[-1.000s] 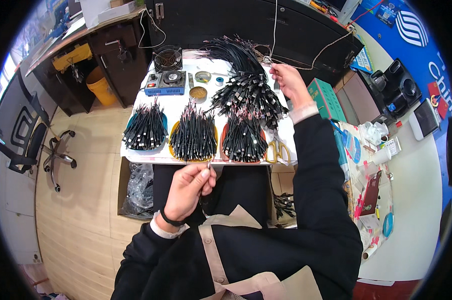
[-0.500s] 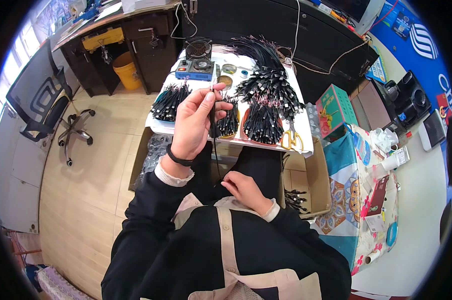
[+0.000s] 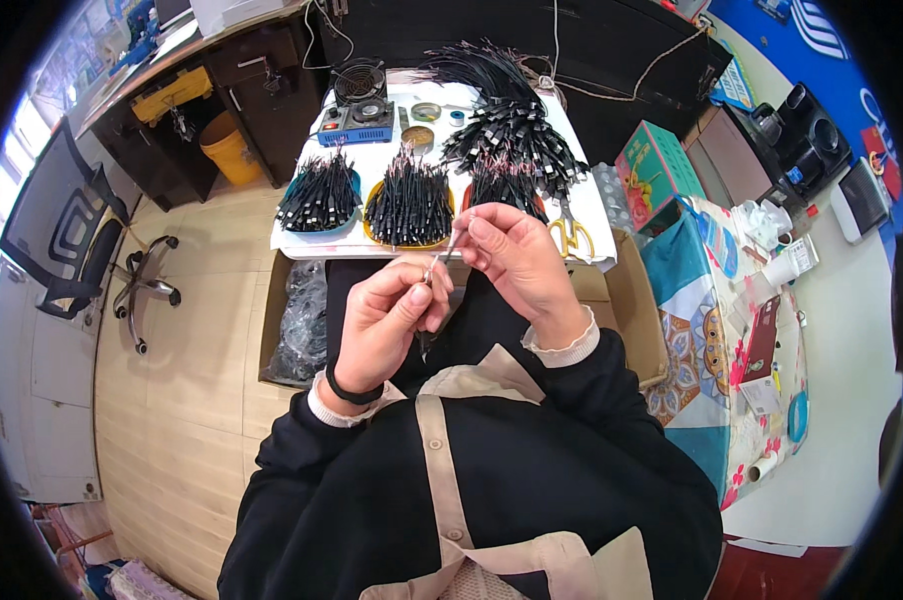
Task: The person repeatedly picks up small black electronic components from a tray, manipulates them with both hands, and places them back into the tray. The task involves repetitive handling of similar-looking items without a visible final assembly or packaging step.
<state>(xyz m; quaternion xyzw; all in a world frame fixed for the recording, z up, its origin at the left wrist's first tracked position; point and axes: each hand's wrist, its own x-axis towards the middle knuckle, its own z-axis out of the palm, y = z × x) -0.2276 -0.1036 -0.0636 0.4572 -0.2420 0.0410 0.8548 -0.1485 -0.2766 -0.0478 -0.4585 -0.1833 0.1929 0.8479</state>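
Right hand (image 3: 522, 268) rises beside the lowered left hand (image 3: 384, 312). Both hands' fingertips clamp a thin cable (image 3: 452, 247).

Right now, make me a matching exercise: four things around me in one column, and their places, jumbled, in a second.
Things
1. Thin cable
2. Scissors
3. Yellow bucket
4. Fan

Places
A. Under the brown desk
B. Front right of the white table
C. Behind the blue device
D. Between left hand and right hand

Pairs: 1-D, 2-B, 3-A, 4-C
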